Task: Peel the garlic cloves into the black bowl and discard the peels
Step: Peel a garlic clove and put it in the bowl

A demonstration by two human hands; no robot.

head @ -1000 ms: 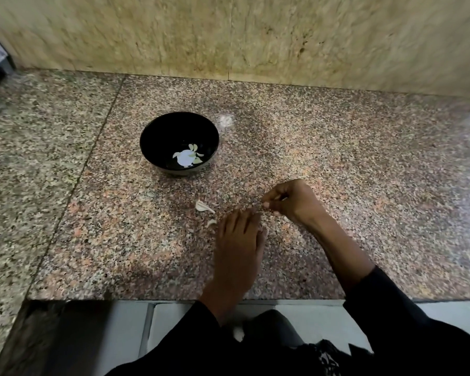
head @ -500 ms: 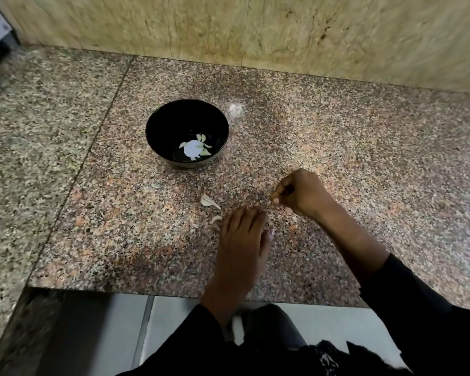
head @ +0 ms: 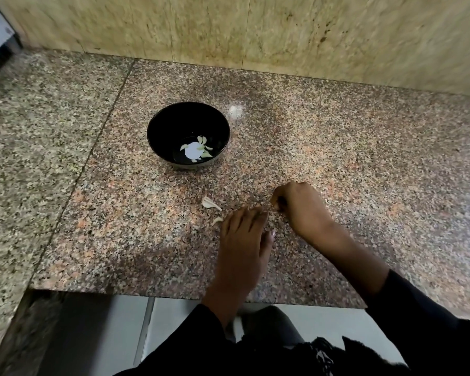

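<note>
Speckled pink-grey granite counter point(head: 337, 147) runs from the near edge back to a yellowish stone wall point(head: 282, 31). Nearest, the person's left hand point(head: 242, 245) lies flat on the stone, fingers straight and together, holding nothing. Just beyond and to its right, the right hand point(head: 299, 204) is curled, thumb and fingertips pinched together; what they pinch is too small to tell. Two pale garlic peels point(head: 210, 203) lie left of the fingertips. Farther back stands the black bowl point(head: 163, 123), with peeled cloves point(head: 202, 147) at its bottom.
</note>
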